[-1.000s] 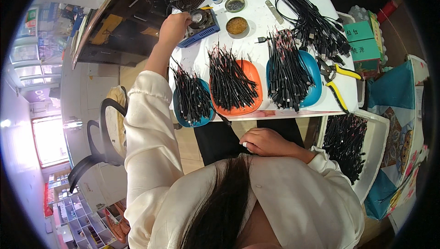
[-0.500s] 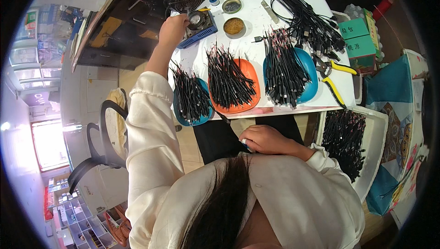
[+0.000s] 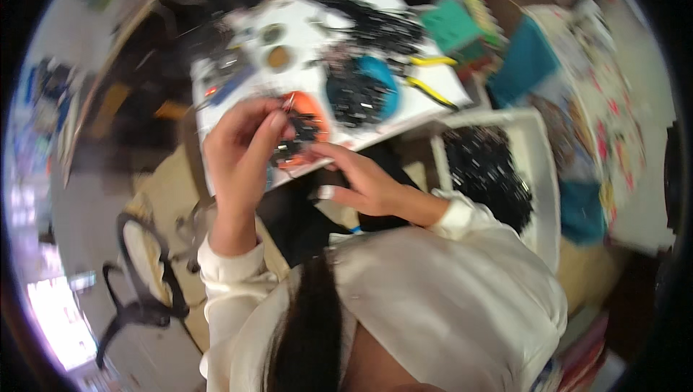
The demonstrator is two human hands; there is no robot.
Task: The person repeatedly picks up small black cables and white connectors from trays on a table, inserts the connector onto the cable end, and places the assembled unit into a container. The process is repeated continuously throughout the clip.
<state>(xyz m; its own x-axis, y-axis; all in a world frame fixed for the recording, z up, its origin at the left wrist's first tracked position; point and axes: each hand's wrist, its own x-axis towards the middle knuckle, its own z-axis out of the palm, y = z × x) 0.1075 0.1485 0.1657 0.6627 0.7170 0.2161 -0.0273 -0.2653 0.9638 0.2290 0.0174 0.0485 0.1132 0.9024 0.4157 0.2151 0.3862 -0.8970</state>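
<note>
The picture is blurred by motion. My left hand [image 3: 242,143] is raised over the near left of the white table, thumb and fingers pinched together. A thin reddish strand shows at its fingertips, too smeared to name. Beside it, my right hand [image 3: 372,186] has its fingers stretched toward the left one and its thumb apart, with a white wrap on the thumb tip. Behind both hands lies an orange tray [image 3: 323,126] with short black cables [image 3: 305,131], partly hidden by my left hand. A blue tray [image 3: 390,85] to the right holds more black cables [image 3: 355,97].
A blue-sided heater [image 3: 234,85] and a round tin with brown contents [image 3: 278,58] stand farther back. Long black cables [image 3: 382,27] lie at the far right, near yellow-handled pliers [image 3: 432,92]. A white box [image 3: 546,175] of cables stands right of my lap.
My left hand has come back from the heater toward me. My right hand has risen from my lap to the table edge and spread its fingers. The view has turned.
</note>
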